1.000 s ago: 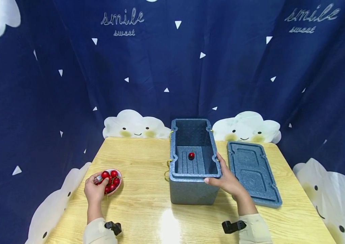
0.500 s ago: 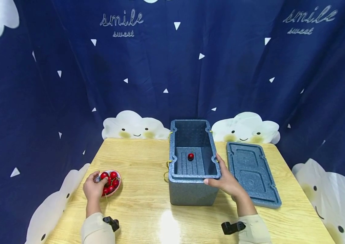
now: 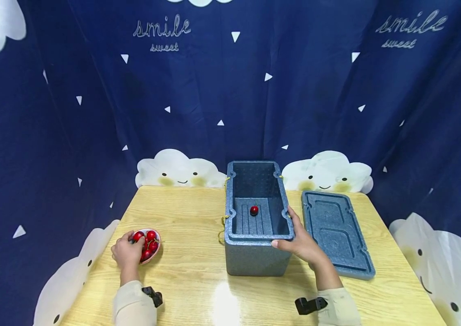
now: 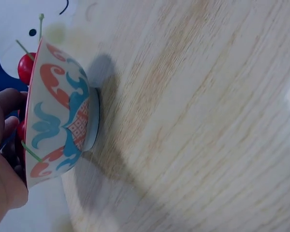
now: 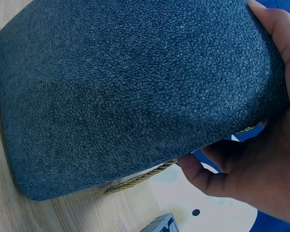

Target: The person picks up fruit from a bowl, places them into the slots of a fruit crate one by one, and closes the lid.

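A patterned bowl of red cherries stands at the left of the table. My left hand reaches over its left rim, fingers bent down among the fruit. The rim and cherries hide the fingertips, so whether they pinch one is unclear. A deep blue-grey foam box without its lid stands mid-table, one cherry on its floor. My right hand grips the box's near right corner, thumb over the front rim and fingers along the right side. In the right wrist view, fingers touch the side by a golden cord.
The box's lid lies flat on the table to the right of the box. Golden cord hangs on the box's left side. A dark blue curtain with white clouds surrounds the wooden table.
My left hand has turned and its fingers have moved in lower over the cherries, covering the bowl's left part. The right hand stays on the box corner. The head view shifts slightly.
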### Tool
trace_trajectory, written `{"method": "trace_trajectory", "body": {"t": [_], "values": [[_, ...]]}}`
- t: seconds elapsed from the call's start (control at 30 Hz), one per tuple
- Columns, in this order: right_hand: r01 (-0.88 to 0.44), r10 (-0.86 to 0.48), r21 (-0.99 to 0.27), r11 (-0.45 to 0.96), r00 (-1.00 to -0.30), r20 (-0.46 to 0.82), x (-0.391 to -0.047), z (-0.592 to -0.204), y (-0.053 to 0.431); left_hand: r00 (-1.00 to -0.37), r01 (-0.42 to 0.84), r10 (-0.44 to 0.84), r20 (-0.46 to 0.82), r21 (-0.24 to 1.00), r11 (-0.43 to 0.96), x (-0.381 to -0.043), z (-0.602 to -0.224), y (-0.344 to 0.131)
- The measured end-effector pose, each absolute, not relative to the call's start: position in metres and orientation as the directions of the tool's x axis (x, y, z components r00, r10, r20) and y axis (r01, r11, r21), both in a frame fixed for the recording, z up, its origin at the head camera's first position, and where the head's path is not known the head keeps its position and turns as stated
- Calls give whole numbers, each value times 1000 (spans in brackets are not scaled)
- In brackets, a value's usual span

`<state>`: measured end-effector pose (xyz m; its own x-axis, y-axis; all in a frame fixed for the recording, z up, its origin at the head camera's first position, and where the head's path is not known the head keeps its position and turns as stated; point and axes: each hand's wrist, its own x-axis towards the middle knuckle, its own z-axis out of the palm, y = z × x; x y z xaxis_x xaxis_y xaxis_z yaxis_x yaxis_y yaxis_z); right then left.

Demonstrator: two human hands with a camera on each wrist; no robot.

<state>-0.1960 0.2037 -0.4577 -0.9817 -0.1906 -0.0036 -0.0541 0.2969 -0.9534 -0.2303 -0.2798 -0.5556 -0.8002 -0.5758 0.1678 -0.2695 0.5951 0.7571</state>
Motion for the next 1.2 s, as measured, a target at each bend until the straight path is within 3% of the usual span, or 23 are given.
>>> {"method": "trace_trajectory", "body": {"t": [0.5, 0.8, 1.2], "values": [[-57, -194, -953, 298, -981, -2, -197, -460, 204, -742, -333, -651, 160, 756, 564, -231, -556, -273], [-66, -193, -951, 303, -981, 6, -198, -460, 205, -661, -238, -733, 162, 881, 409, -224, -549, -267], [-27, -195, -952, 305, -980, -35, -188, -437, 199, -593, -143, -757, 274, 890, 434, -216, -532, -250]]}}
